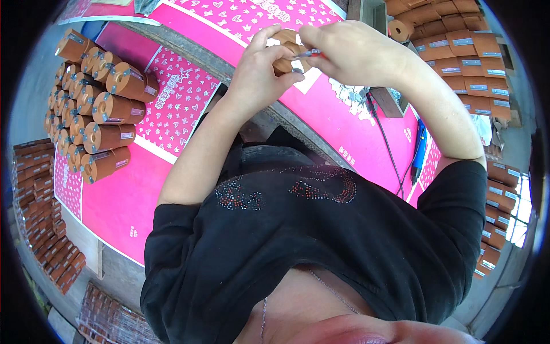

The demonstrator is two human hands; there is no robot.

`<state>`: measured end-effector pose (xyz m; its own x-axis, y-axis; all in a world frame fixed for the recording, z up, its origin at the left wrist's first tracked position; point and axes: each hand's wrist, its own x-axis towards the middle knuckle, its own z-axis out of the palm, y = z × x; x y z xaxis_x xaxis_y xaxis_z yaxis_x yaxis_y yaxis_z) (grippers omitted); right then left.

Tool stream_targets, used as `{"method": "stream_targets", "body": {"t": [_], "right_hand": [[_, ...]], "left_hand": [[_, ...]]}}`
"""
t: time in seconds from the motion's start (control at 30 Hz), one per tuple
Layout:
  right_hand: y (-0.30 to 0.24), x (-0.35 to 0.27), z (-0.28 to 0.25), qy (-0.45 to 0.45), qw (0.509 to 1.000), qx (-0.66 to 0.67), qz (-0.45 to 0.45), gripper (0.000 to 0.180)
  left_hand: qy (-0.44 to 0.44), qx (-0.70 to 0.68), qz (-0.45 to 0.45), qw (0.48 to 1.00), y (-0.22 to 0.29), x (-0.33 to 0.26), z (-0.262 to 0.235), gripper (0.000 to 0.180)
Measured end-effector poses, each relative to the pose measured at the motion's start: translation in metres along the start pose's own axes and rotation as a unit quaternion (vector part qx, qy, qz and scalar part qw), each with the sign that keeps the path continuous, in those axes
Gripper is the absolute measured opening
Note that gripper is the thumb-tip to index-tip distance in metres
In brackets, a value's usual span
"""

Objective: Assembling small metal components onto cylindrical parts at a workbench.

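Note:
At the far edge of my reach, my left hand is closed round a brown, wood-coloured cylinder. Pale or shiny patches show on the cylinder, though the fingers cover much of it. My right hand comes in from the right and pinches a thin metal tool with a red part. Its tip lies over the cylinder, close to my left fingertips. I cannot make out the tool's exact kind.
Similar cylinders with metal plates are stacked on the pink-covered table at left. Small metal plates lie near a metal box. A blue power screwdriver and black cable lie right. More brown pieces are piled behind.

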<state>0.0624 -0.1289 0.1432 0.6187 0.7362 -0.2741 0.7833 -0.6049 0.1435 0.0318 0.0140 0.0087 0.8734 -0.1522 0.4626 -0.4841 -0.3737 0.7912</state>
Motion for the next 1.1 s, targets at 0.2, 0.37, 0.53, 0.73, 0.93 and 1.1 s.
{"method": "stream_targets", "body": {"t": [0.2,0.37,0.53,0.73,0.93,1.1], "right_hand": [[0.024,-0.024,0.013,0.176,0.964,0.195,0.046,0.028],[0.03,-0.055,0.058,0.232,0.9,0.313,0.195,0.033],[0.02,-0.07,0.092,0.253,0.847,0.411,0.222,0.027],[0.008,-0.056,0.084,0.337,0.731,0.555,0.21,0.032],[0.031,-0.013,0.107,0.435,0.459,0.764,0.127,0.019],[-0.004,0.005,0.063,0.439,0.382,0.81,0.08,0.008]], "left_hand": [[-0.002,0.006,-0.029,1.0,-0.001,-0.003,0.0,0.031],[-0.008,-0.005,-0.022,1.0,-0.001,-0.003,0.003,0.028],[-0.015,-0.007,0.012,1.0,-0.006,-0.004,0.005,0.026],[-0.017,-0.004,0.024,1.0,0.0,-0.006,0.001,0.024],[-0.013,0.002,0.004,1.0,0.008,-0.009,0.002,0.025],[-0.002,0.003,0.014,1.0,0.005,-0.01,0.002,0.026]]}}
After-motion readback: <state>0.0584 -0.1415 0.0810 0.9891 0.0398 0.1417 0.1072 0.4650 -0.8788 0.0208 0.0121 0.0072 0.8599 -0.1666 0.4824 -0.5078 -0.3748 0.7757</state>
